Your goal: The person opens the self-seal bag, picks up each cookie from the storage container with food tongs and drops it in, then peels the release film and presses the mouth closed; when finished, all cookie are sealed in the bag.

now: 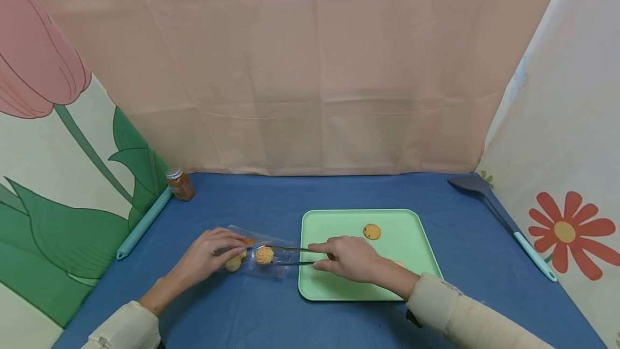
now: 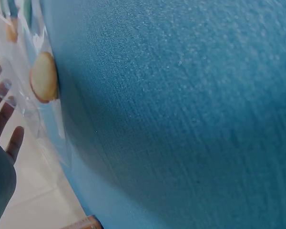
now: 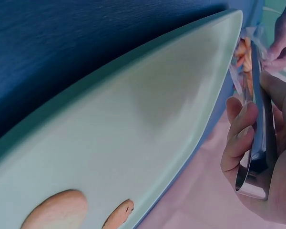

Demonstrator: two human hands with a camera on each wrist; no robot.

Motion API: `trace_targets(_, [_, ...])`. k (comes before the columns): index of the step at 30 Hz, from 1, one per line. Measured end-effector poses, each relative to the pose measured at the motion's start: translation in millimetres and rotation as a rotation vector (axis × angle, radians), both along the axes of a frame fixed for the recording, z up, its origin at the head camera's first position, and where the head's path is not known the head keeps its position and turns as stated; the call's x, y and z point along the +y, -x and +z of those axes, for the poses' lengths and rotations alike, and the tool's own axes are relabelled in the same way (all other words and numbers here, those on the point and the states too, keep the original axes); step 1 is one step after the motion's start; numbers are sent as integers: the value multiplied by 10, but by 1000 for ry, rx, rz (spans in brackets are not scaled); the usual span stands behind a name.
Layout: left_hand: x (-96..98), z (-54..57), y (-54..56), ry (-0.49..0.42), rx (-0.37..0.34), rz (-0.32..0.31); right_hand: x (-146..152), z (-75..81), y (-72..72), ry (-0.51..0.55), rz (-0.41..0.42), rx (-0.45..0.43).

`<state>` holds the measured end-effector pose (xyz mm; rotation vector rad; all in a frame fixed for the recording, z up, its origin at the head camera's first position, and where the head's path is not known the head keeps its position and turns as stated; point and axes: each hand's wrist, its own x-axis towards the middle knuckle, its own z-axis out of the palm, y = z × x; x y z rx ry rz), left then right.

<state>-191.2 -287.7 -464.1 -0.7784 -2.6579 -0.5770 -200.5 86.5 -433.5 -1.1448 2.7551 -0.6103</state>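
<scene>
In the head view my left hand (image 1: pixel 218 249) pinches the left side of a clear plastic bag (image 1: pixel 244 271) that lies over the blue cloth. Inside the bag are a swirl cookie (image 1: pixel 264 255) and a round pale cookie (image 1: pixel 233 264), which also shows in the left wrist view. My right hand (image 1: pixel 349 257) grips metal tongs (image 1: pixel 290 249) above the left rim of a green tray (image 1: pixel 306 284). The tong arms point left and reach the bag, one on each side of the swirl cookie. In the right wrist view fingers and thumb wrap the tongs (image 3: pixel 261 138) near their bend.
On the tray lie a chip-dotted cookie (image 1: pixel 372 231) and another cookie (image 1: pixel 400 264) partly hidden by my right forearm. A spice jar (image 1: pixel 181 184) and a long teal box-like stick (image 1: pixel 144 223) lie at the left edge. A spatula (image 1: pixel 501 217) leans along the right edge.
</scene>
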Motion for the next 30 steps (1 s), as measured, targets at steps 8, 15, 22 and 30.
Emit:
trace_targets(8, [12,4,3,-12,34,-27,-146,-2,33,-13,0,-32])
trace_targets(15, [14,16,2,-19,35,-34,-264,2,34,-8,-13,-20])
trace_targets(22, [5,30,-1,-26,30,-44,-403,0,44,-39,-58,-19])
trace_targets(30, [-4,35,8,-26,46,-51,-522,-37,60,-42,-81,-24])
